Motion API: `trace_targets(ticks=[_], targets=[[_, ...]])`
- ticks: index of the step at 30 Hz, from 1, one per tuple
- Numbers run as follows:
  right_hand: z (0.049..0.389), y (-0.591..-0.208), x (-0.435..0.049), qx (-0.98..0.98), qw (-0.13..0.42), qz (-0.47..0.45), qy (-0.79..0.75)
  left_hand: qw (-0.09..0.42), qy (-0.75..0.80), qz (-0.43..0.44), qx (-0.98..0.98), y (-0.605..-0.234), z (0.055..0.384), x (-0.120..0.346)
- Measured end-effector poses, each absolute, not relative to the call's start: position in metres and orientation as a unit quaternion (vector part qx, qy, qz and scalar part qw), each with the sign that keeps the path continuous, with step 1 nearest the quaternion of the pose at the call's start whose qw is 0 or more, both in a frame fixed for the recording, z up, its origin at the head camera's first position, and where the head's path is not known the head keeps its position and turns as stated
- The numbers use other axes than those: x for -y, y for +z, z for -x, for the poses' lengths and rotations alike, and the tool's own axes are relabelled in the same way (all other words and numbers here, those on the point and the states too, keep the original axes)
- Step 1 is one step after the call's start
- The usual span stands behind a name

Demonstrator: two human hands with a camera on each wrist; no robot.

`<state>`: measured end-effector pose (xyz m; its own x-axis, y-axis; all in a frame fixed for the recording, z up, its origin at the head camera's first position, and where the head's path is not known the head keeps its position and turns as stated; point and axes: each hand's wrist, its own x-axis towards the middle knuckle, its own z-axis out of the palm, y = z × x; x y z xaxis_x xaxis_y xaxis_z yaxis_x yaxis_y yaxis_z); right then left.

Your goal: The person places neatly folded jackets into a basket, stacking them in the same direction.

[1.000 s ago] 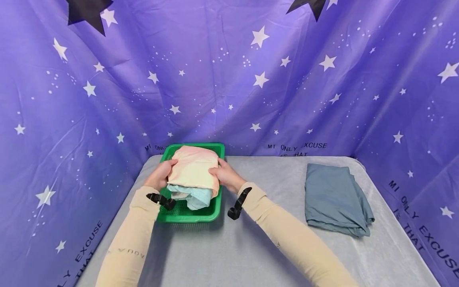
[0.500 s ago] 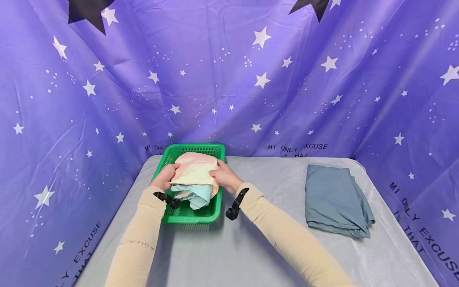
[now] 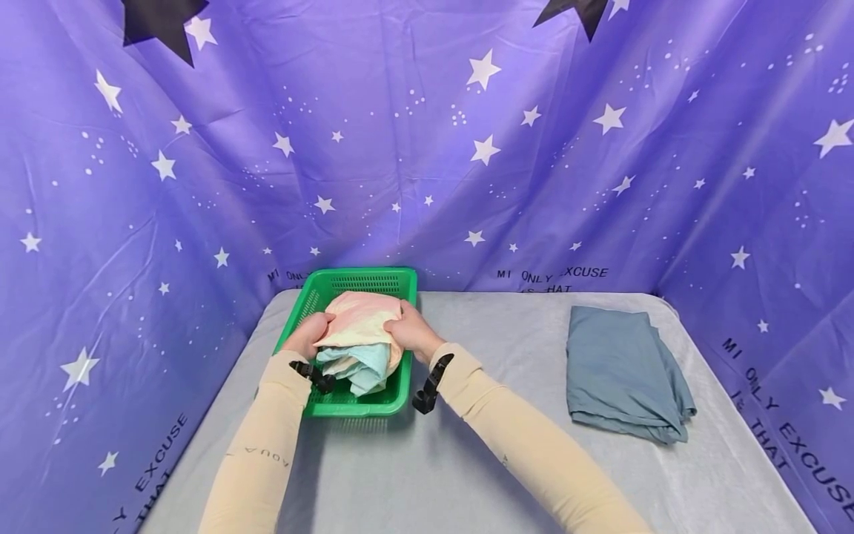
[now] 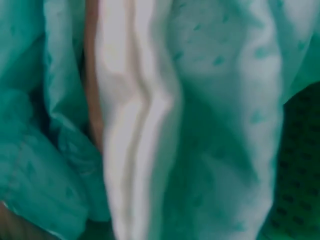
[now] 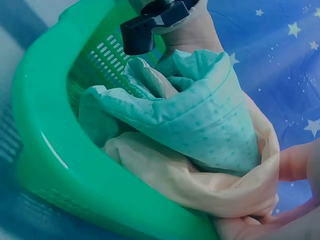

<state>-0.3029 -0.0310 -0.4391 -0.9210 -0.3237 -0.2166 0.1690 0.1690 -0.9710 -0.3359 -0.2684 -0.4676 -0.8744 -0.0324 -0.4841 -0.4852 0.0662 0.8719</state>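
The cloth [image 3: 363, 319] lies between the left hand [image 3: 309, 335] and right hand [image 3: 412, 331], whose fingers pinch its opposite sides, neither nearer; beneath them sits the basket [image 3: 353, 409], any contact with its floor hidden.

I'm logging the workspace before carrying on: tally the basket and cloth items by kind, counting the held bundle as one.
Green basket: 1
Multicoloured cloth bundle, held by the left hand and right hand: 1 (separate pieces inside can't be told)
Folded blue-grey cloth: 1
Total: 3
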Motion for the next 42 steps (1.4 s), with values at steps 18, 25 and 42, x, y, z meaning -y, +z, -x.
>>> trace_targets(ticks=[18,25,42], targets=[[0.276,-0.427,0.038,-0.914,0.122,0.125,-0.366,0.194,0.559,0.16,-0.79,-0.472,0.33,0.273],[0.266,-0.431,0.043,-0.943,0.072,0.151,-0.287,0.212,0.544,0.146,-0.799,-0.471,0.327,0.274],[0.263,-0.452,0.038,-0.929,0.003,0.37,-0.022,0.237,0.408,0.088,-0.877,-0.47,0.315,0.268]])
